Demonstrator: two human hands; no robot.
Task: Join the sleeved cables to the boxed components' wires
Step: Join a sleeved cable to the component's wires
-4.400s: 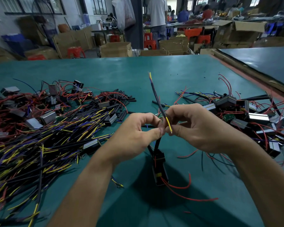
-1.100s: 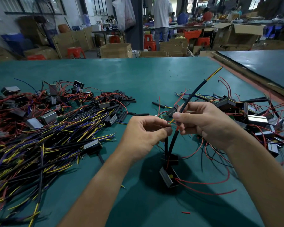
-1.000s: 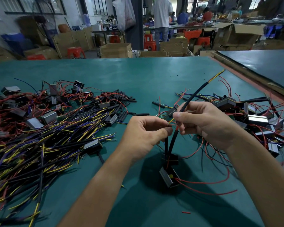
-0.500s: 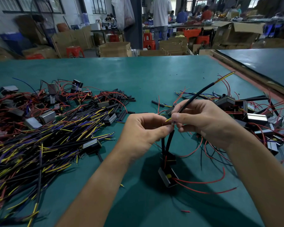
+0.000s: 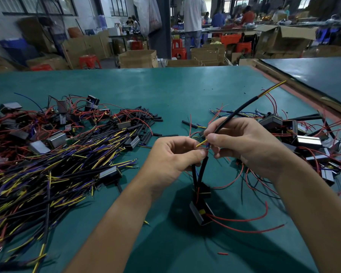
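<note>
Both hands meet above the boxed component (image 5: pixel 200 212): left hand (image 5: pixel 171 156) pinches its wires, right hand (image 5: pixel 242 142) pinches the sleeved cable (image 5: pixel 242 106); cable pile (image 5: pixel 53 164) lies left of it on the desk (image 5: pixel 165 91).

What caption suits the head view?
Right hand holds a sleeved cable; left hand pinches wires above a boxed component.

The left hand (image 5: pixel 171 157) and the right hand (image 5: pixel 251 147) are seen bare. Behind each hand, the left forearm (image 5: pixel 114 223) and the right forearm (image 5: pixel 313 211) are shown uncovered to the view's lower edge. Short-trimmed thumbnails (image 5: pixel 210 138) are seen.
</note>
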